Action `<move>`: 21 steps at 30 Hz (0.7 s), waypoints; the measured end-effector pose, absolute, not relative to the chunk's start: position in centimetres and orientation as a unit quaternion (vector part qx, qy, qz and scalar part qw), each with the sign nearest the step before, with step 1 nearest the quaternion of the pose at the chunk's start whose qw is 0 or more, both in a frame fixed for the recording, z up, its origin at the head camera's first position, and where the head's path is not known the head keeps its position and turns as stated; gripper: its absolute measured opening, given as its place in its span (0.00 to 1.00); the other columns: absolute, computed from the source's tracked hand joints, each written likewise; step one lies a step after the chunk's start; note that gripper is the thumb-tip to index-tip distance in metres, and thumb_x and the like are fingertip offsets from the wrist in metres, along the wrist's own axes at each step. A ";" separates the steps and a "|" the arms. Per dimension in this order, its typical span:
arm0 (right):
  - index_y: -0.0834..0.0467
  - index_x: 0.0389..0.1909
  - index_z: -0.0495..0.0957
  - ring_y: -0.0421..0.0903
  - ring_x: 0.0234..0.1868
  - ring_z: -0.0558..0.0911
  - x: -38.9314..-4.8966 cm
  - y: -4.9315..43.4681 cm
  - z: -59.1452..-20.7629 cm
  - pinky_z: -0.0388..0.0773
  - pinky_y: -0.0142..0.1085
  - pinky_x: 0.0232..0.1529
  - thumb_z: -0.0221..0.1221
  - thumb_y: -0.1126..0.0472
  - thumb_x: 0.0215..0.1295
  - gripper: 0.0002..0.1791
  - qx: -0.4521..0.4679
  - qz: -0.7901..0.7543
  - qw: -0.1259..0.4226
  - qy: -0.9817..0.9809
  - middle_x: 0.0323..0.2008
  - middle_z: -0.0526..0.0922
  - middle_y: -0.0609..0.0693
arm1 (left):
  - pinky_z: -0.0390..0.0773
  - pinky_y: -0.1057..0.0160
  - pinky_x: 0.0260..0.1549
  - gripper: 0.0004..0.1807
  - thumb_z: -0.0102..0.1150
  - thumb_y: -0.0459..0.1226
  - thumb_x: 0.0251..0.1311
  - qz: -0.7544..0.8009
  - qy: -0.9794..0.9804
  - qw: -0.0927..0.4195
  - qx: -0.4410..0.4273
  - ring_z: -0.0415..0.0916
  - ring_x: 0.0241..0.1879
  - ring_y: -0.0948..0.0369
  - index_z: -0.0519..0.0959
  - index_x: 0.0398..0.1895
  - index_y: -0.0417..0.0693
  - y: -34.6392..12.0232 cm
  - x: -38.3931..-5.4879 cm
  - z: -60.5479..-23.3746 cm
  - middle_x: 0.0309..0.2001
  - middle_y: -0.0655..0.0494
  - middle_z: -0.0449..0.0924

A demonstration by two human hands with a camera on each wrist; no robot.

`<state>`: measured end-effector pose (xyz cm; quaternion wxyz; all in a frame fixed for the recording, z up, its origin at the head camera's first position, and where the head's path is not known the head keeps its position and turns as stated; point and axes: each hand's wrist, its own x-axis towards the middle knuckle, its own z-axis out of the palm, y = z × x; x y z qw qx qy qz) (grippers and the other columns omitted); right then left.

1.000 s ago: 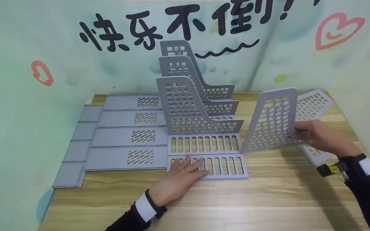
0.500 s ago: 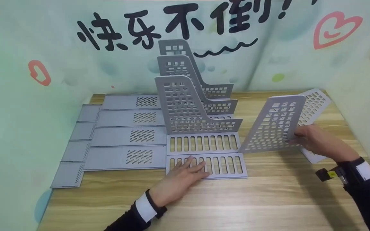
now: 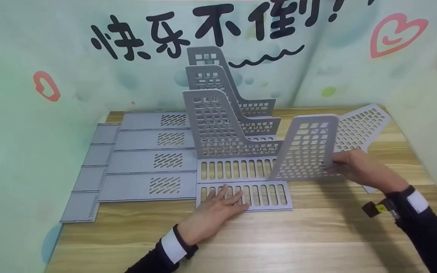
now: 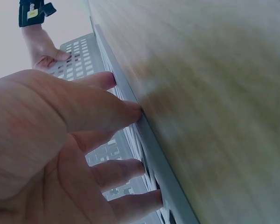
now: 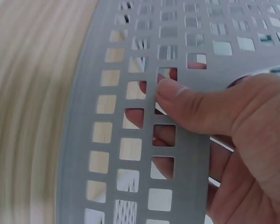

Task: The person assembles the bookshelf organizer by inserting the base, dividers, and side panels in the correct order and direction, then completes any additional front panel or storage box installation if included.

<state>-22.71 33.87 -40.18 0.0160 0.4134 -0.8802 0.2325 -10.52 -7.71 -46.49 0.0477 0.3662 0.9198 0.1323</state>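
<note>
My left hand (image 3: 211, 216) lies with its fingers spread on the front slotted grey base panel (image 3: 290, 206). In the left wrist view its fingertips press near that panel's edge (image 4: 151, 135). My right hand (image 3: 370, 172) holds a grey perforated divider panel (image 3: 309, 151) upright, thumb on one face and fingers behind, as the right wrist view shows. The divider's lower left corner is over the right end of the seam between two slotted panels; contact cannot be told. Behind, several similar dividers (image 3: 222, 125) stand upright on the base in a row.
Flat grey panels with slanted slots (image 3: 131, 161) lie left of the base, with smaller plates (image 3: 84, 204) beyond them. Another perforated panel (image 3: 370, 125) lies on the wooden table (image 3: 279, 242) at right. A printed cloth backdrop (image 3: 328, 76) borders the table.
My right hand has moved the held divider leftward, so its lower corner now overlaps the base's right end. The left hand stays in about the same place.
</note>
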 end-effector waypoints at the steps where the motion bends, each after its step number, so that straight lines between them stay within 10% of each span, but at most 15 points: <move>1: 0.56 0.37 0.86 0.40 0.32 0.85 -22.7 33.0 -40.3 0.83 0.33 0.32 0.71 0.76 0.53 0.14 0.420 0.237 0.013 -0.876 0.34 0.88 0.46 | 0.58 0.30 0.62 0.31 0.46 0.25 0.72 0.130 0.920 0.047 0.366 0.50 0.74 0.37 0.71 0.73 0.63 -7.7 -10.5 -46.5 0.76 0.52 0.57; 21: 0.57 0.40 0.83 0.46 0.41 0.86 -21.9 15.5 -41.7 0.83 0.36 0.43 0.68 0.66 0.64 0.06 0.457 0.273 -0.018 -0.847 0.43 0.87 0.52 | 0.53 0.33 0.67 0.27 0.45 0.29 0.74 0.127 0.919 0.074 0.365 0.53 0.74 0.42 0.72 0.72 0.60 -7.3 -10.8 -46.1 0.76 0.48 0.56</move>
